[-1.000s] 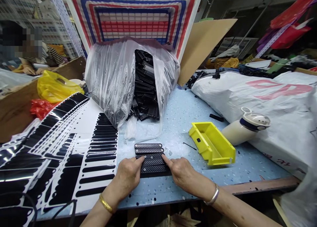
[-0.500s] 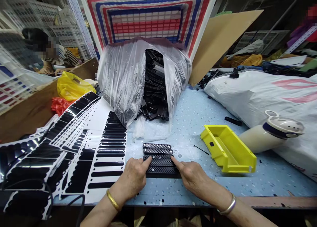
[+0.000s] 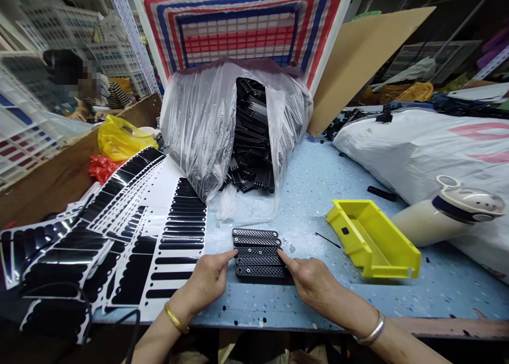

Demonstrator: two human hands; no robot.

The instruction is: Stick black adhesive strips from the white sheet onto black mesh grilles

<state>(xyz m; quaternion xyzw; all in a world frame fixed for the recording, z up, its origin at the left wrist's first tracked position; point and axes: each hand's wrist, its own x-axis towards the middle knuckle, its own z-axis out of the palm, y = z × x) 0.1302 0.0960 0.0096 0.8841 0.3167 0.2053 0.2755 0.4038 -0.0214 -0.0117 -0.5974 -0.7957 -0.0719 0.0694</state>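
Observation:
Several narrow black pieces (image 3: 258, 260) with rounded ends and a cross-hatched surface lie side by side in front of me. Small light rivet-like dots show on them. My left hand (image 3: 210, 275) has its index finger stretched to the left end of a middle piece, the other fingers curled. At the right end of the row, the index finger of my right hand (image 3: 312, 279) points in and touches the pieces. Neither hand is wrapped round anything. Behind the row, an open clear plastic bag (image 3: 199, 131) is full of black comb-like pieces (image 3: 250, 136).
Sheets of black rounded strips (image 3: 177, 247) cover the table's left side. On the right are a yellow bin (image 3: 374, 242), a cream bottle (image 3: 433, 221) and a large white sack (image 3: 413, 147). A striped crate (image 3: 242, 41) stands behind the bag. Another person (image 3: 99, 91) sits far left.
My left hand has drawn slightly back from the black pieces, its index finger now straighter at their left end. The right index finger stays at the right end. The view has shifted slightly.

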